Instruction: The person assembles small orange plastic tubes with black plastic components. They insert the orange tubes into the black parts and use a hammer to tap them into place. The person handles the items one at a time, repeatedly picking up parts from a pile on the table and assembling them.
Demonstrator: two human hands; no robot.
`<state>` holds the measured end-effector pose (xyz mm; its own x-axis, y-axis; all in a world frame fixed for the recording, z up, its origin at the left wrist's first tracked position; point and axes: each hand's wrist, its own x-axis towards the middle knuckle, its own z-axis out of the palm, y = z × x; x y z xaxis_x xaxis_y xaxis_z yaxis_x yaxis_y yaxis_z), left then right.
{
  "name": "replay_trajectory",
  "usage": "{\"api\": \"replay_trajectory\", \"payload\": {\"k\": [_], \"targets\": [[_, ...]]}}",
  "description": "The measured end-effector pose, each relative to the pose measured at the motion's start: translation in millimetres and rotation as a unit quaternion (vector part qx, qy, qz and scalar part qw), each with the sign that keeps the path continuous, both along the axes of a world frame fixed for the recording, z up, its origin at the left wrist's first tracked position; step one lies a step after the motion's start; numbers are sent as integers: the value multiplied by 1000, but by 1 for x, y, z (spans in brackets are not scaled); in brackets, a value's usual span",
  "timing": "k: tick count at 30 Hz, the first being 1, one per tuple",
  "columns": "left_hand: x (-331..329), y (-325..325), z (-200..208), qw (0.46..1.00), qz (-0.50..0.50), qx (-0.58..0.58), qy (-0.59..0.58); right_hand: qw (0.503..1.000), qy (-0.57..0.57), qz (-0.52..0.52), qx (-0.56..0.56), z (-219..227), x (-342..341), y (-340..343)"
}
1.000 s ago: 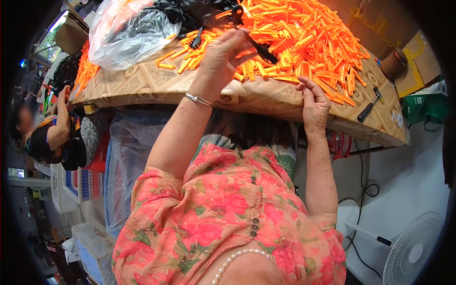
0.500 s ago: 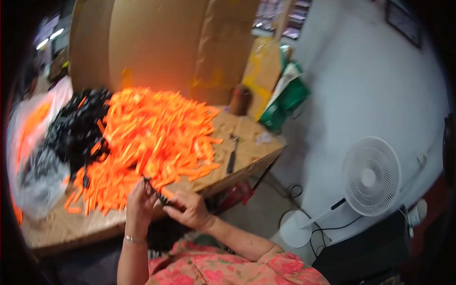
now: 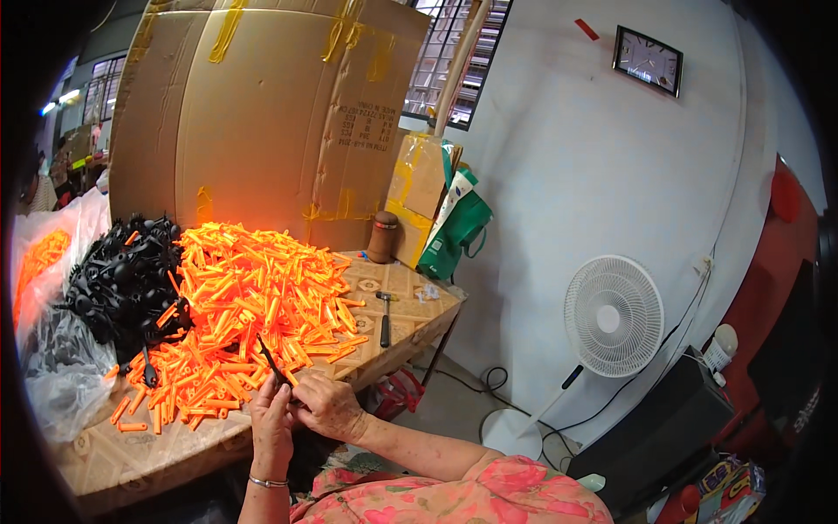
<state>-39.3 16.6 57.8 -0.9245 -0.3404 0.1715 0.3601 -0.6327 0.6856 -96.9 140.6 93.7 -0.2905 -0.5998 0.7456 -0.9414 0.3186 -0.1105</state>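
Over the table's near edge, my left hand (image 3: 272, 417) pinches a thin black plastic piece (image 3: 270, 358) between thumb and fingers, its narrow end pointing up and away. My right hand (image 3: 328, 406) is curled closed right beside it; the end of an orange tube (image 3: 292, 379) shows at its fingers, the rest hidden. Just beyond both hands spreads a large heap of orange tubes (image 3: 262, 284). To its left lies a pile of black plastic pieces (image 3: 122, 275) with rounded ends. One spoon-shaped black piece (image 3: 149, 374) lies among the nearer tubes.
On the patterned table (image 3: 410, 325), a hammer (image 3: 385, 321) lies right of the heap. A brown cylinder (image 3: 381, 237) and green bag (image 3: 458, 229) stand behind it. Clear plastic bags (image 3: 65, 371) sit left; a cardboard sheet (image 3: 253, 122) rises behind. A white fan (image 3: 611, 316) stands right.
The view has shifted and sharpened, showing more wall and a clock. My hands have drawn closer together, and the black piece now points more upward from my left fingers.
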Motion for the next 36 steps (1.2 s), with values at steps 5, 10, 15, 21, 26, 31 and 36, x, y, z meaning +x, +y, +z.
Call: {"api": "replay_trajectory", "payload": {"k": [5,10,15,21,26,31,36], "targets": [[4,-8,-4,999,28,-10,17,999,-7,23,34,-2,5,-11],[10,-17,-6,999,49,-14,-2,993,-89,65,47,-5,8,-11],[11,-26,-10,999,46,-12,-14,976,-205,63,35,-7,4,-11],[8,-25,-12,996,50,-59,-42,969,-245,41,-6,-29,-19,-14],[7,-22,-11,991,37,-112,-61,955,-295,17,24,-29,-26,-12],[3,-26,-18,991,32,-106,-72,958,-286,13,21,-37,-37,-5],[6,-31,-18,992,49,-94,-74,933,-360,25,-5,-28,-38,0]]}}
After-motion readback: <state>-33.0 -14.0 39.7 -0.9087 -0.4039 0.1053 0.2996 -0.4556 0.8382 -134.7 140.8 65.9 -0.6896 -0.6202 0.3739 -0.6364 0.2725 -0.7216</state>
